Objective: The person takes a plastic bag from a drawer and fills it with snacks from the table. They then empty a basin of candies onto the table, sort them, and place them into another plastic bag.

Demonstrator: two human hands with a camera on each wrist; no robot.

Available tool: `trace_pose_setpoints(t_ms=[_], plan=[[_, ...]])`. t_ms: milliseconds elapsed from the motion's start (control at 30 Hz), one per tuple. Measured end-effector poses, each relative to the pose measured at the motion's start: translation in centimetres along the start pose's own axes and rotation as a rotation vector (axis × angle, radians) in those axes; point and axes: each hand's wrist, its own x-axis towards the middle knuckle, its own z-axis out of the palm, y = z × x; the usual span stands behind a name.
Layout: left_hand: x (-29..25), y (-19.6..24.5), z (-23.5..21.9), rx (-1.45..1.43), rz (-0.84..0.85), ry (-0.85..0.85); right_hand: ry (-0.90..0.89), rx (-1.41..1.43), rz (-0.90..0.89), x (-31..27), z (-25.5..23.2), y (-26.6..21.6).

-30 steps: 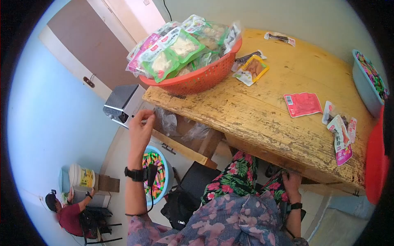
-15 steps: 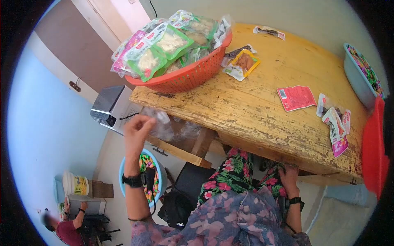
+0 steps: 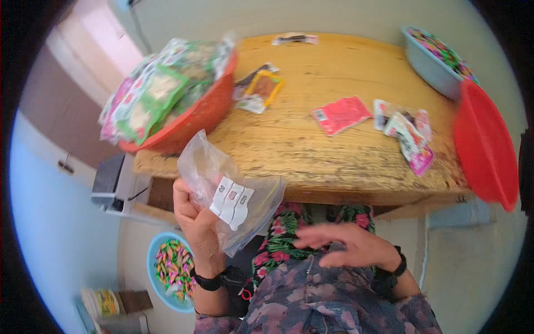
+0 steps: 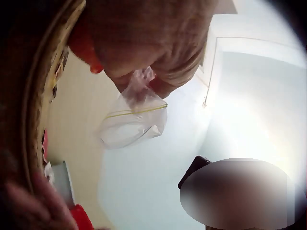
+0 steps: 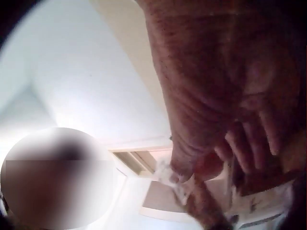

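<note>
My left hand (image 3: 197,217) grips a clear zip-top plastic bag (image 3: 258,203) with a white label, in front of the table's near edge. In the left wrist view the bag (image 4: 139,124) hangs from the curled fingers, its yellow zip line showing. My right hand (image 3: 350,245) is held over my lap, apart from the bag, fingers spread and slightly blurred. From the right wrist view, nothing lies in the right palm (image 5: 216,86).
On the yellow wooden table (image 3: 300,150) stand an orange basket (image 3: 194,125) heaped with food packets, a red packet (image 3: 342,116), several small snack packs (image 3: 409,136), a blue basin (image 3: 434,67) and a red basin (image 3: 484,145). A blue tub (image 3: 153,273) of wrapped sweets is on the floor.
My left hand, earlier by the drawer, has come up with the plastic bag in it. The right hand has lifted off my thigh toward the middle. The head view has swung right.
</note>
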Motion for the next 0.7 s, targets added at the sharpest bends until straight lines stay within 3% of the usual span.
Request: trace_pose_setpoints(t_ms=[133,233,333,433,567,600,633,700], plan=[[-1.3,-2.1,5.5,-0.247,-0.129,0.020,0.353,0.505,-0.105,2.7,0.8,-2.0],[-2.5,-3.9,5.9,-0.195,-0.132,-0.114,0.551,0.522,-0.072,3.8,1.3,-3.1],[-4.6,-4.4,5.6,0.044,-0.094,-0.233,0.745,0.192,0.015,2.9,1.3,-2.0],[-4.9,-3.0,3.6,0.337,0.036,-0.451,0.844,0.202,-0.009,2.8,1.5,-0.6],[-3.1,-0.2,-1.0,0.716,0.278,-0.410,0.869,0.157,-0.029,2.7,2.2,0.5],[-2.3,0.2,-2.9,0.833,0.248,-0.359,0.863,0.146,-0.022,2.6,2.2,0.7],[-1.6,1.2,-4.6,0.874,0.114,-0.303,0.857,0.136,-0.014,2.6,2.3,0.9],[1.1,1.9,-9.7,1.272,0.191,-0.416,0.853,0.137,-0.005,2.8,2.6,1.2]])
